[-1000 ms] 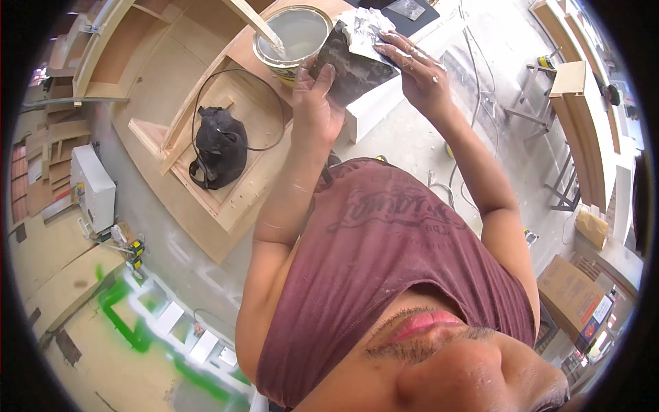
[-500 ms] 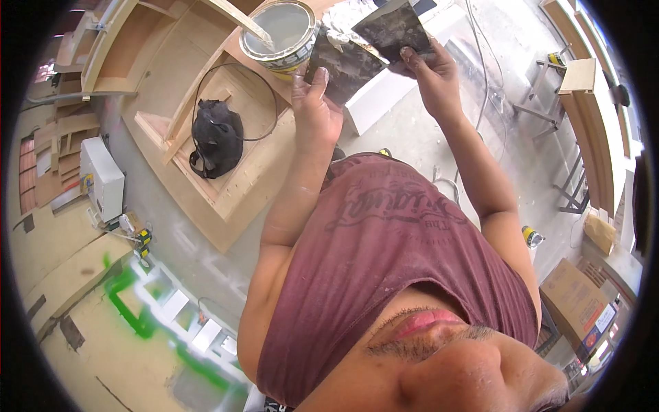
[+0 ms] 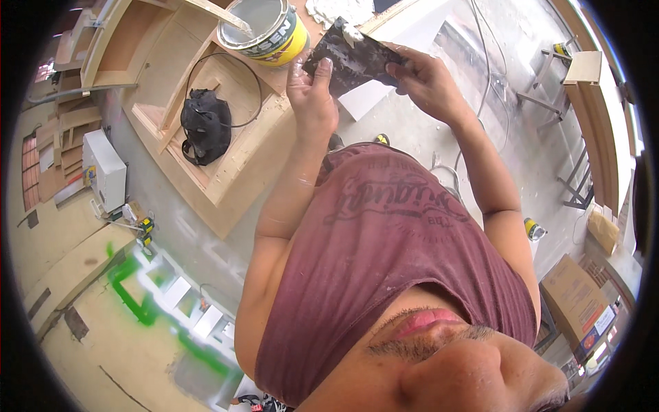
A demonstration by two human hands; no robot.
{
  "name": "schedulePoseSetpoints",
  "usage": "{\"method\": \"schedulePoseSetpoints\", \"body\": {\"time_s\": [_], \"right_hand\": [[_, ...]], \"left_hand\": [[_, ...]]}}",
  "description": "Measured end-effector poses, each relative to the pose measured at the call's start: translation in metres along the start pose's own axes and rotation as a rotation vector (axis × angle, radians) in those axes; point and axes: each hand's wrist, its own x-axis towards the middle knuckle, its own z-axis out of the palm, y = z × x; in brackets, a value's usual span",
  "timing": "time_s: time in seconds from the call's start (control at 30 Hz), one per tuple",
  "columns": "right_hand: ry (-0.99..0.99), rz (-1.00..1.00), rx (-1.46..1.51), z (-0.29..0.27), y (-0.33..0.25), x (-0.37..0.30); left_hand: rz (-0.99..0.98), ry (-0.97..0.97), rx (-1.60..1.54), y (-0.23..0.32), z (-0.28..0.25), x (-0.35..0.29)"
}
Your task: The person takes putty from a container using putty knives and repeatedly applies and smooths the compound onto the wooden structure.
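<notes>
My left hand [image 3: 314, 96] is closed on the near left edge of a dark, flat filler spreader [image 3: 343, 77], its thumb on the face. My right hand [image 3: 429, 82] pinches a second dark spreader [image 3: 379, 58] by its right side. The two plates overlap, and where one ends and the other begins is hard to make out. White filler smears their faces, with a lump near the far corner. Just left of them is an open tub [image 3: 274, 41] of pale filler, with a smeared wooden stick [image 3: 220, 14] across its rim.
White crumpled material [image 3: 336, 9] lies beyond the spreaders. A black bag [image 3: 207, 127] rests in the wooden frame [image 3: 226, 199] at left. A white panel [image 3: 364, 101] is under my hands. A cable [image 3: 489, 75] runs along the floor at right, near metal stands [image 3: 542, 93].
The spreaders were apart, side by side; now they overlap. My right hand has come lower and the right spreader has swung left across the other. The tub appears further left in view.
</notes>
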Motion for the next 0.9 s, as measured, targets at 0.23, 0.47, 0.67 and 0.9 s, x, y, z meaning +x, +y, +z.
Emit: {"method": "schedulePoseSetpoints", "body": {"time_s": [0.23,0.47,0.67,0.9], "right_hand": [[0.03,0.124,0.04,-0.019,0.017,-0.017],[0.364,0.193,0.701,-0.047,0.076,-0.015],[0.143,0.251,0.743,0.009,0.069,-0.003],[0.07,0.301,0.61,0.076,0.035,0.013]], "left_hand": [[0.008,0.04,0.059,0.009,-0.012,-0.023],[-0.108,0.232,0.104,0.015,-0.083,-0.05],[-0.227,0.159,0.246,-0.003,-0.091,-0.057],[-0.303,0.153,0.139,0.008,-0.091,-0.038]]}}
